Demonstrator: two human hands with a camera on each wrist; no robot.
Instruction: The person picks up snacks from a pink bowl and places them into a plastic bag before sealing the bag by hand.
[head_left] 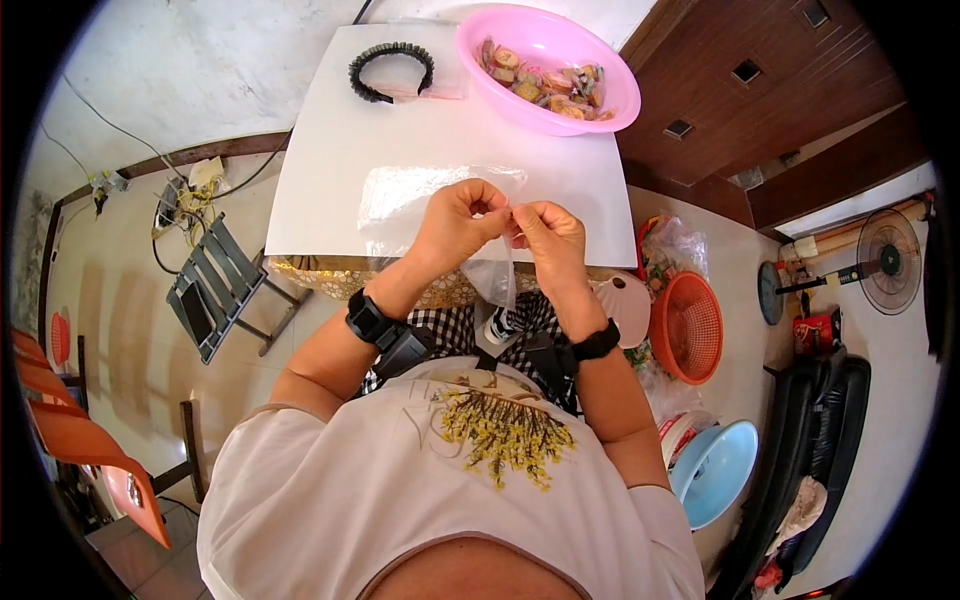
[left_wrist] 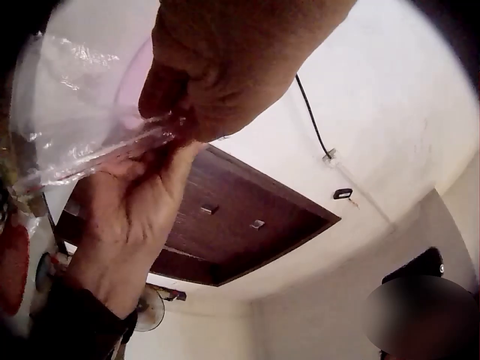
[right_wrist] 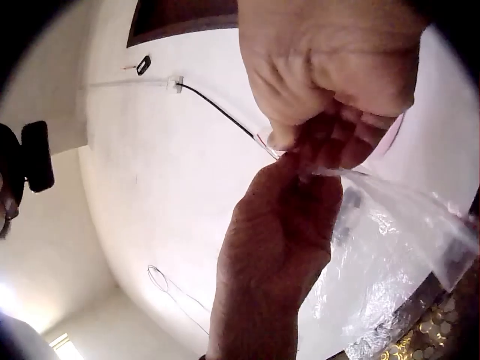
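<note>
A small clear plastic bag (head_left: pixel 497 280) hangs over the table's front edge, its top pinched between both hands. My left hand (head_left: pixel 455 228) grips it with thumb and curled fingers. Close against it, fingertip to fingertip, my right hand (head_left: pixel 556 248) pinches the same bag. In the left wrist view the bag (left_wrist: pixel 90 161) stretches out from between the fingers as a crinkled film. The right wrist view shows the bag (right_wrist: pixel 427 221) trailing to the lower right. Under the hands, more clear plastic (head_left: pixel 395 205) lies flat on the white table (head_left: pixel 320 150).
At the table's back right stands a pink basin (head_left: pixel 620 95) with several small wrapped pieces (head_left: pixel 550 85) inside. A black ruffled headband (head_left: pixel 425 62) lies at the back left. On the floor to the right are an orange basket (head_left: pixel 690 325) and a blue basin (head_left: pixel 735 475).
</note>
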